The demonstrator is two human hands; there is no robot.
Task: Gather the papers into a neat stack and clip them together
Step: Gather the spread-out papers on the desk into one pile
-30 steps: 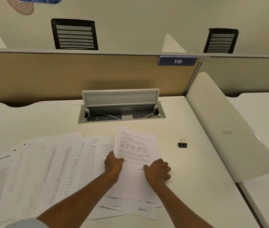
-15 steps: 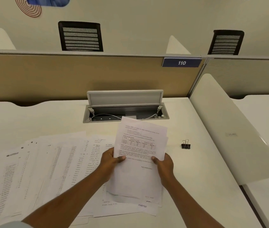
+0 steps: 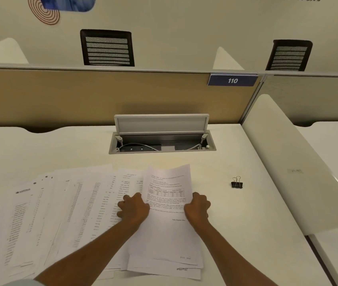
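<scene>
Head view: gathering step; left hand [image 3: 134, 209] and right hand [image 3: 198, 209] clamp the small stack [image 3: 168, 223] by its side edges. Next, I reckon: pull in the fanned sheets [image 3: 60, 213] at left, binder clip [image 3: 237, 183] later.

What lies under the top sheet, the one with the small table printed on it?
More printed sheets: their lower edges stick out below the top sheet on the desk. How many there are, and most of their print, cannot be seen, because the top sheet covers them.

Dim warm indoor light, soft faint shadows, wide-angle bending at edges
</scene>
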